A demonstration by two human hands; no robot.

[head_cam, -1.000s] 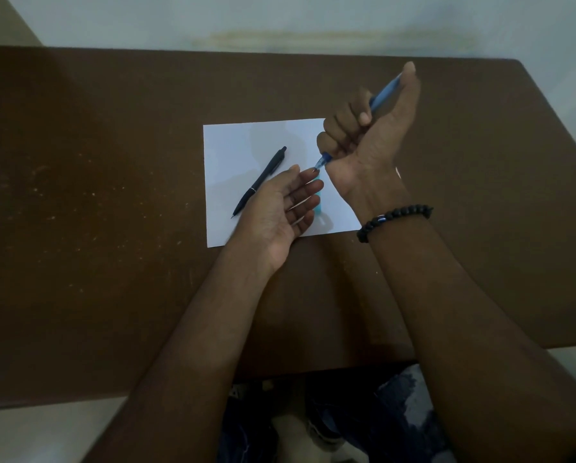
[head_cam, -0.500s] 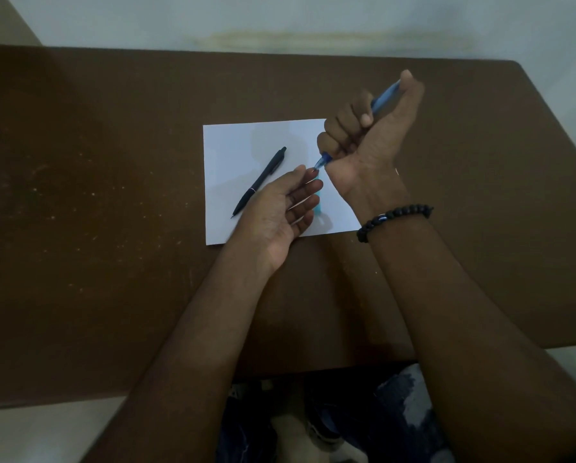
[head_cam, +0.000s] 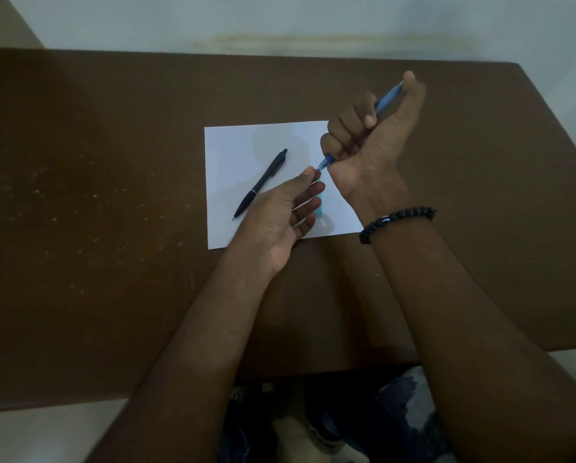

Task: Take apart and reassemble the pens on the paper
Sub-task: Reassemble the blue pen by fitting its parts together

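A white sheet of paper (head_cam: pixel 240 145) lies on the brown table. On it rests a black pen (head_cam: pixel 261 182), slanted, tip toward me. My right hand (head_cam: pixel 373 142) is fisted around a blue pen (head_cam: pixel 387 100), held above the paper's right edge with its thumb on the top end and its tip end (head_cam: pixel 325 162) pointing down-left. My left hand (head_cam: pixel 286 215) is palm up just below that tip, thumb and forefinger touching it. A small light-blue piece (head_cam: pixel 319 210) shows on the paper behind my left fingers.
The brown table (head_cam: pixel 96 212) stretches wide to the left and right of the paper. Its front edge runs just above my lap. A pale wall stands behind the far edge. A black bead bracelet (head_cam: pixel 397 220) is on my right wrist.
My left thumb and forefinger have risen to pinch at the blue pen's tip; before, the palm lay open under it. My right hand has hardly shifted.
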